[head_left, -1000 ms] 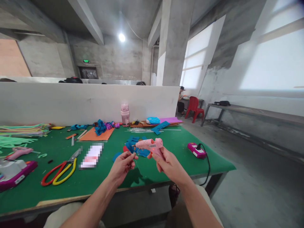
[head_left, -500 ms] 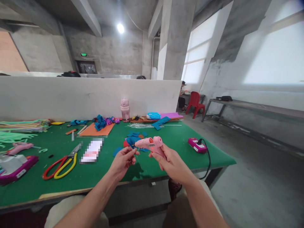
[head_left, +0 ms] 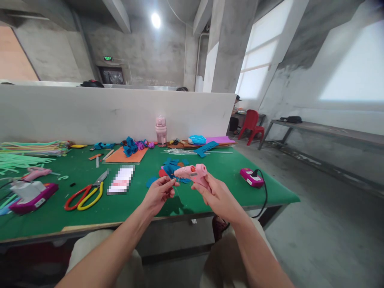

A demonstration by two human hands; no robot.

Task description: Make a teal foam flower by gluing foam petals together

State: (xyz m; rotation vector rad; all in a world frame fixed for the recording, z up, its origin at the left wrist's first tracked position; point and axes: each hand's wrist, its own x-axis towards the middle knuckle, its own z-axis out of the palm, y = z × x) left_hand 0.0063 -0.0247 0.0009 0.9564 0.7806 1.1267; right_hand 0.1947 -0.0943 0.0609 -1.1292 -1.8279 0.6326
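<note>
My right hand (head_left: 214,192) is wrapped around the handle of a pink hot glue gun (head_left: 193,172), whose nozzle points left. Close to the nozzle tip, my left hand (head_left: 159,194) pinches what looks like a thin wire stem (head_left: 177,191) between thumb and fingertips. A blue petal-like piece (head_left: 170,170) shows just above those fingertips; whether nozzle and piece touch I cannot tell. Behind both hands, blue cut pieces (head_left: 171,161) and a red piece (head_left: 162,173) lie on the green tabletop (head_left: 216,204).
Red-and-yellow-handled scissors (head_left: 87,196) lie at left, beside a blurred rectangle (head_left: 121,180). A second glue gun (head_left: 37,173) and a purple power strip (head_left: 34,198) are further left. Another purple power box (head_left: 251,178) with a cable sits at right. A pink bottle (head_left: 161,131) stands by the white partition (head_left: 120,112).
The view has shifted slightly, so the table things appear a little higher and further right. Both hands keep their grips, with the glue gun still close to my left fingertips.
</note>
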